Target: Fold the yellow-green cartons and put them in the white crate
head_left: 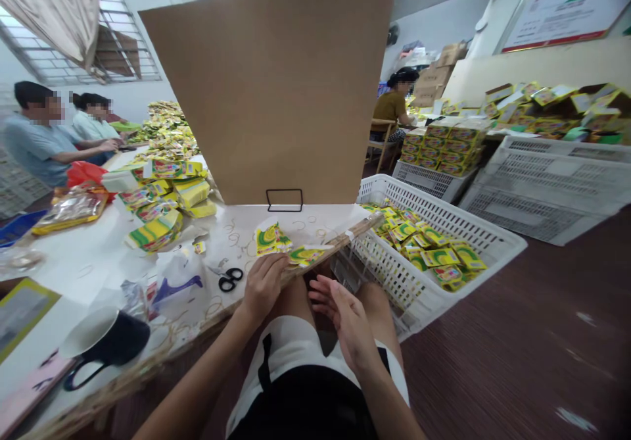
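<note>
Two packets lie near the front edge of the counter [246, 216], just past the seated worker's left hand [265, 285]. The nearer one, a flat packet [309, 254], starts right by those fingers and stretches off to the worker's right, its long axis running roughly along the wooden edge. The other, a crumpled packet [270, 239], sits straight ahead of the same hand. The left is clearly the closer of the two; the right hand [348, 318] hangs over the lap, short of the edge, palm turned inward.

The right fingers are loosely spread with nothing in them. On the left they're curled down at the edge beside the packets, and I can't tell from here whether they pinch anything.

Both packets are bright yellow with green curved bands and some white; the crumpled one has a pale upper edge and rumpled folds, the flat one tapers toward its far end. Black-handled scissors [230, 280] lie to the left, a tall cardboard sheet [286, 98] stands behind, and a white crate [382, 266] of similar packets sits against the right side.
</note>
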Action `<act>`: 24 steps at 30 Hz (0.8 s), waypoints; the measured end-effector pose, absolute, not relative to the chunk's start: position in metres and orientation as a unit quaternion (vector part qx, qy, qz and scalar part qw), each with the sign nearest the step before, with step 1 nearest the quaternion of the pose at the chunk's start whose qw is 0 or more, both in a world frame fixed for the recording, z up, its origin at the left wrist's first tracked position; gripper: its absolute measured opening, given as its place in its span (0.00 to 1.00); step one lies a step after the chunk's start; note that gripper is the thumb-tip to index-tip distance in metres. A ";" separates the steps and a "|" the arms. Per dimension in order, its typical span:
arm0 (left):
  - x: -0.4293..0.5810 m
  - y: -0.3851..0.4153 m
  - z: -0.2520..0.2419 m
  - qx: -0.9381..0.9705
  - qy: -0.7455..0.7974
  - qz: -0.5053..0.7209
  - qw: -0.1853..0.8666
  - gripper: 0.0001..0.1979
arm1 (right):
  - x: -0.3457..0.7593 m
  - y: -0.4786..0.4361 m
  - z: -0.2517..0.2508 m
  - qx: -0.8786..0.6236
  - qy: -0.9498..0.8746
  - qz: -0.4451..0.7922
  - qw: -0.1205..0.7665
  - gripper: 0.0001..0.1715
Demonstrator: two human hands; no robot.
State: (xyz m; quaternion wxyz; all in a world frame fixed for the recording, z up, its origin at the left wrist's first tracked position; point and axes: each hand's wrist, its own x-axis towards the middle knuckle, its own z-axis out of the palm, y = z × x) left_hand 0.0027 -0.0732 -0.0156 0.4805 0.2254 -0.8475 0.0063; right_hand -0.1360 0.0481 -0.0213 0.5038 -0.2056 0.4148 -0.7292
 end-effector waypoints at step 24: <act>-0.005 -0.037 0.005 0.290 -0.803 -0.159 0.496 0.06 | -0.138 0.022 -0.005 -0.421 0.432 -0.681 0.415 0.12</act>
